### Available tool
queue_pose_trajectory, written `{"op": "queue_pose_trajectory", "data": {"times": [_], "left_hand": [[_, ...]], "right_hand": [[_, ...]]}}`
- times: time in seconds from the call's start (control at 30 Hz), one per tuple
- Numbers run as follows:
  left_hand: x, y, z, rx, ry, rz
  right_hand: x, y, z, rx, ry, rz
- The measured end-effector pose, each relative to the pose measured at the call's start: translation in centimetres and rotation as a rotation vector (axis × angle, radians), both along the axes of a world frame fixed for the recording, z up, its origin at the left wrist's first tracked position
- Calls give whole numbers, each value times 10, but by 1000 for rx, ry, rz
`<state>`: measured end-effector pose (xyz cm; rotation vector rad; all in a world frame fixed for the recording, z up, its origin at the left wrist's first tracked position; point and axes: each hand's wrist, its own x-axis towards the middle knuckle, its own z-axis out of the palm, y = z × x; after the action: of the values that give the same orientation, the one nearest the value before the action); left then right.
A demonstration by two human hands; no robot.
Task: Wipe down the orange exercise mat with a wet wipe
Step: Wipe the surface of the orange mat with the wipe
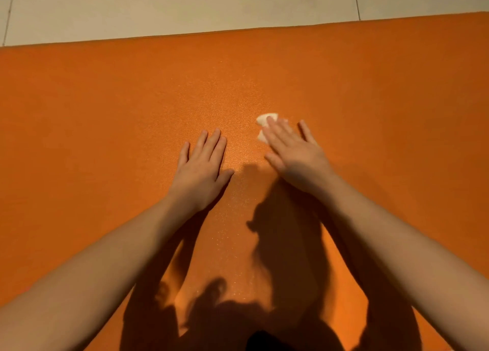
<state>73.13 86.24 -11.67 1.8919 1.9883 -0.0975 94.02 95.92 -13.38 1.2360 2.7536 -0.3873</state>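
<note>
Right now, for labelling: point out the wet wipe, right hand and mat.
wet wipe [262, 119]: head view, exposed white edge.
right hand [296, 152]: head view, back of hand.
mat [105, 99]: head view, bare surface.

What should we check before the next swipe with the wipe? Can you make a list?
1. Wipe under the hand: ok. The right hand presses the wet wipe with straight fingers.
2. Mat held steady: ok. The left hand rests flat, palm down, on the orange mat.
3. Mat lying flat: ok. No folds show in the part in view.
4. Room to swipe forward: ok. Bare mat runs from the wipe to the far edge by the tiled floor.
5. Wipe wet enough: cannot tell.
</note>
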Motion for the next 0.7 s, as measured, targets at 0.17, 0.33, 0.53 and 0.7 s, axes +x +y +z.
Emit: {"op": "queue_pose_trajectory", "data": {"times": [0.17, 0.33, 0.53, 0.7], "left_hand": [[3, -6, -6, 33, 39, -10], [0, -5, -11, 35, 51, -34], [-2, -4, -11, 50, 26, -24], [-12, 12, -7, 35, 12, -66]], "right_hand": [[-21, 8, -3, -86, -19, -295], [-20, 4, -1, -17, -71, 64], [-30, 31, -4, -55, -65, -359], [-30, 12, 0, -52, -27, 46]]}}
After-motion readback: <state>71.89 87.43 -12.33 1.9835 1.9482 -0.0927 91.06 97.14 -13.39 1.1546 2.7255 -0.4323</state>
